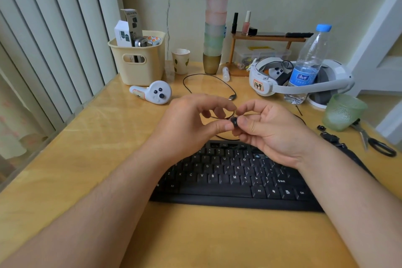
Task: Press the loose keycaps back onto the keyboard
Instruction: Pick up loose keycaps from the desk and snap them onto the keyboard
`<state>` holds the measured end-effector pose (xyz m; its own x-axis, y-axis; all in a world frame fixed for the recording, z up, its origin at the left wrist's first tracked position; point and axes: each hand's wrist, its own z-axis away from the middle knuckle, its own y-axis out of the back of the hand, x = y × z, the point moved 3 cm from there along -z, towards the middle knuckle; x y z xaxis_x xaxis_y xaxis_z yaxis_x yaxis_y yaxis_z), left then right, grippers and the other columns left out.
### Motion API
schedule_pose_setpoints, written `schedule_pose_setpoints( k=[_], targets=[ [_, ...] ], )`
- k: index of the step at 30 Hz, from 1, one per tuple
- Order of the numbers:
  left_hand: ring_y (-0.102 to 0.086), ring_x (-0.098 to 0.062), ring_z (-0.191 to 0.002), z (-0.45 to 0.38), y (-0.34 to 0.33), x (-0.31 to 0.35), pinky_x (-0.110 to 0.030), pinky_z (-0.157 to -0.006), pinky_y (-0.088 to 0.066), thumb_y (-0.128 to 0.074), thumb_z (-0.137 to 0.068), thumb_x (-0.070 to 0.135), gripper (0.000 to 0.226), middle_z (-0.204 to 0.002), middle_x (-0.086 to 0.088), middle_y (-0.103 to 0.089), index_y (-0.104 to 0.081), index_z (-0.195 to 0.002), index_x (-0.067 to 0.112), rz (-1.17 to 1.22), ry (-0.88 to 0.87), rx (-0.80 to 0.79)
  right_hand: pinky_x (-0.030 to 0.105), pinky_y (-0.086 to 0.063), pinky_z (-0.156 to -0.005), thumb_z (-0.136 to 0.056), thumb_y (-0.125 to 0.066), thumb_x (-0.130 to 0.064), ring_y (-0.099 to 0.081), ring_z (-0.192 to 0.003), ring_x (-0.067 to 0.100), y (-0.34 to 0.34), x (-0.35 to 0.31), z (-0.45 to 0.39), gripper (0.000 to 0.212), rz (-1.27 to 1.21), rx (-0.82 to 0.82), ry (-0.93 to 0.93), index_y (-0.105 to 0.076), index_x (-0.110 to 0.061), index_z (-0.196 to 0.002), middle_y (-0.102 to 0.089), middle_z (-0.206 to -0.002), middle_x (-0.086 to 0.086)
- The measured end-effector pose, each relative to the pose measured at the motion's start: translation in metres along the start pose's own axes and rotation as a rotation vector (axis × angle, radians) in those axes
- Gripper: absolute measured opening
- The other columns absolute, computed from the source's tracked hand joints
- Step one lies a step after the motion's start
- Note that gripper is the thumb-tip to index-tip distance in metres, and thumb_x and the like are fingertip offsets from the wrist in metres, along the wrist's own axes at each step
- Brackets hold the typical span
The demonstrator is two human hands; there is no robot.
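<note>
far left on the table (87,141): a cream basket (139,65) holding boxes, with a white controller (152,92) lying just in front of it. left hand (191,124): raised above the top edge of the keyboard (235,180), thumb and forefinger pinching one side of a small black keycap (234,121), remaining fingers loosely curled. right hand (272,130): thumb and fingers pinching the opposite side of the same keycap, so both hands grip it in the air between them, clear of the keys. the keyboard lies flat near the front edge, below both wrists. behind the hands, a thin black cable (208,85) loops across the table. right of centre: a white headset (300,80) with a water bottle (309,65) standing inside its band. far right: a green glass (341,112), loose black keycaps (326,134) just beside it, and scissors (374,139).
</note>
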<state>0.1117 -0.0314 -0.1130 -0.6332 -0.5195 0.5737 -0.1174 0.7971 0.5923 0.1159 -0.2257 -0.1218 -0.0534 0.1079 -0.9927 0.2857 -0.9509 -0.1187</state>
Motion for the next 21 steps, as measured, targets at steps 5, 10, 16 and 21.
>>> schedule_pose_setpoints(
  k=[5,10,16,21],
  targets=[
    [-0.062,-0.009,-0.089,0.0,-0.002,0.0,-0.011,-0.073,-0.044,-0.085,-0.082,0.04,0.019,-0.088,0.021,-0.072,-0.076,-0.099,0.043,-0.002,-0.01,-0.072,0.023,-0.056,-0.065,-0.075,-0.073,-0.015,-0.069,-0.071,0.017,-0.004,0.003,-0.001,0.021,0.099,0.033,0.046,-0.069,-0.008,-0.094,-0.074,-0.079,0.012],
    [-0.066,-0.007,-0.081,0.003,-0.002,-0.006,-0.009,-0.073,-0.043,-0.087,-0.083,0.033,0.017,-0.084,0.019,-0.073,-0.076,-0.095,0.033,0.082,0.085,-0.042,0.031,-0.06,-0.076,-0.089,-0.074,-0.007,-0.075,-0.083,0.02,-0.001,-0.004,0.002,0.014,0.366,0.098,0.191,-0.075,-0.014,-0.1,-0.079,-0.088,0.007],
    [-0.066,-0.002,-0.07,-0.007,0.014,-0.008,-0.018,-0.067,-0.05,-0.085,-0.086,0.024,0.013,-0.086,0.006,-0.079,-0.078,-0.097,0.024,0.271,0.266,-0.141,0.018,-0.057,-0.081,-0.084,-0.084,-0.026,-0.069,-0.085,-0.004,-0.018,-0.032,0.006,0.021,0.97,0.194,0.438,-0.079,-0.036,-0.103,-0.075,-0.085,-0.02],
    [-0.07,-0.015,-0.085,-0.009,0.034,-0.02,-0.04,-0.085,-0.056,-0.084,-0.086,0.017,0.015,-0.093,-0.005,-0.081,-0.079,-0.1,0.018,0.387,0.381,-0.157,0.025,-0.055,-0.079,-0.089,-0.08,-0.032,-0.065,-0.077,0.001,-0.045,-0.048,0.001,0.018,1.214,0.182,0.564,-0.081,-0.034,-0.106,-0.072,-0.083,-0.021]
  ],
)
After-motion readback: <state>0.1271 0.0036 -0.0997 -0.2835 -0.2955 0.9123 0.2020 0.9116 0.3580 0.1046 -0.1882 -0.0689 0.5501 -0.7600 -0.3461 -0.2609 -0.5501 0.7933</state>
